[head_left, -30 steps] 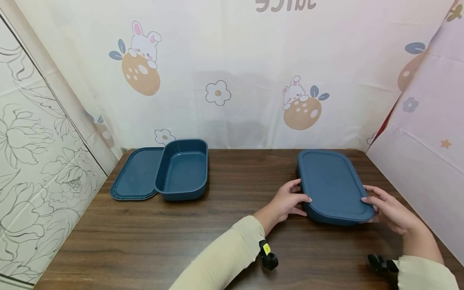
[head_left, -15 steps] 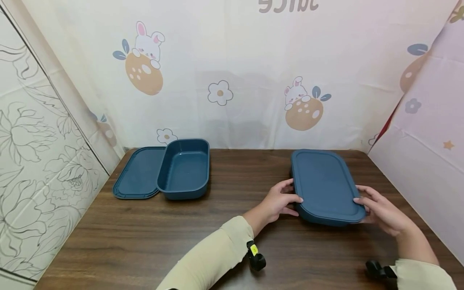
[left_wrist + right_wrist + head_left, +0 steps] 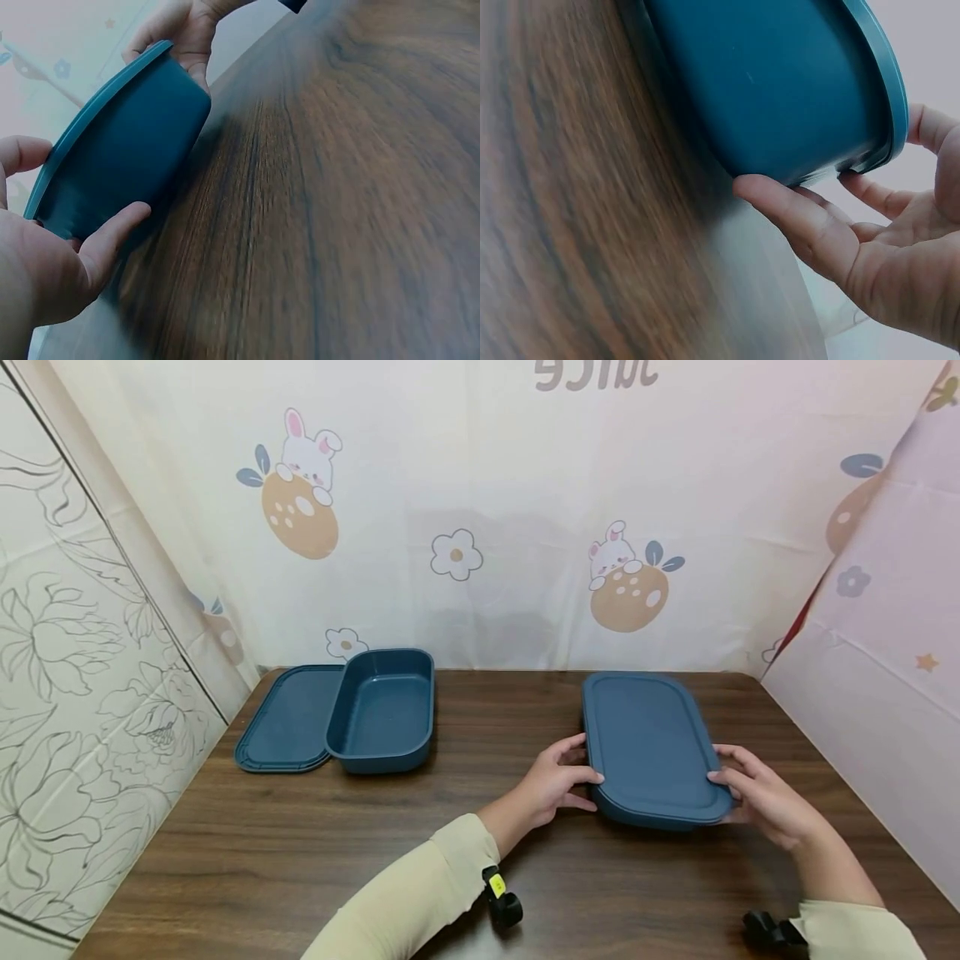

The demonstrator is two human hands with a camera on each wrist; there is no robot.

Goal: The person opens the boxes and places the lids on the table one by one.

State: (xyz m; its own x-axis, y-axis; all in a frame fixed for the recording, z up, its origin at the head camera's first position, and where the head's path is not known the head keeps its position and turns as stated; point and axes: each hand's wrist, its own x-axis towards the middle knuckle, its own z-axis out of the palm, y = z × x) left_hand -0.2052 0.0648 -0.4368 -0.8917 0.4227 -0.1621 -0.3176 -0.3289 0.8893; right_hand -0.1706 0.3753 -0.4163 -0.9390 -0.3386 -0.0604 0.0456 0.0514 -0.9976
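Observation:
A blue rectangular food container [image 3: 651, 747] with its lid on is held between both hands at the right of the table. My left hand [image 3: 547, 783] grips its near left side, thumb on the lid's rim and other fingers along the wall. On the opposite side, my right hand [image 3: 768, 800] grips the near right corner the same way. Both wrist views show the container's side wall [image 3: 131, 142] close over the wood; whether its base touches the table, I cannot tell. Its inside is hidden by the lid.
At the table's back left stands an open blue container [image 3: 384, 714] of like shape, nothing visible in it. It partly overlaps a loose blue lid [image 3: 292, 720] lying to its left. Patterned cloth [image 3: 510, 485] hangs behind the table [image 3: 315, 860] and along its sides.
Both hands have moved the lidded container leftward along the table, keeping their grip on it. The open container and loose lid stay where they were; the head view has shifted slightly.

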